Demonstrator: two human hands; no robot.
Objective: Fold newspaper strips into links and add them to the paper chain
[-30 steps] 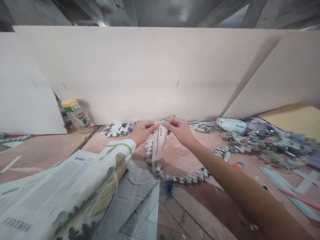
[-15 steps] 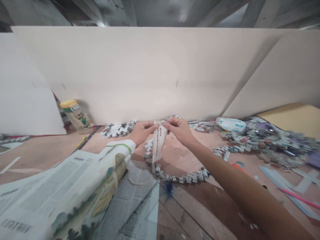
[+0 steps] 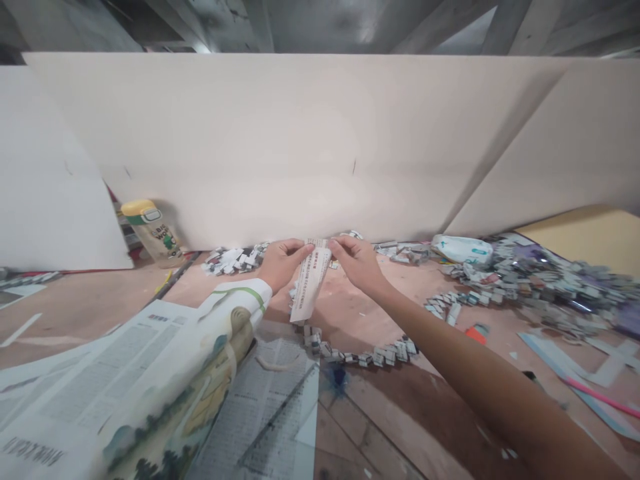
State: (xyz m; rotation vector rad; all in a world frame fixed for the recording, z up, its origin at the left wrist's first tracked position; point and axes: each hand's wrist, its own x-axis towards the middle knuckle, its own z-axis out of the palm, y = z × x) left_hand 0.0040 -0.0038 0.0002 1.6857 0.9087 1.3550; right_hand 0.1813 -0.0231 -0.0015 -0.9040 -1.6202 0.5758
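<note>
— Toward the middle of the tabletop, what are the hands doing?

— Pinching. The left hand has the upper left corner of a printed paper strip between thumb and fingers, and the right hand nips the upper right corner.

— So neither is free. How does the strip sit?

— It hangs from the fingertips, tilted, its lower end toward the left. Columns of small characters run down it, and a narrow band crosses the top, between the thumbs.

— What lies behind and below it?

— A chain of folded paper links, curving past the strip's lower end and off toward the right forearm. I can't tell whether strip and chain touch.

— And around them?

— Newspaper sheets in front, with a clear set square on top. A yellow-lidded bottle leans at the left, by the large white panel.

— Over on the right?

— A heap of folded paper pieces, a soft white packet beside it, and nearer, a small orange-red object, too blurred to name.
</note>
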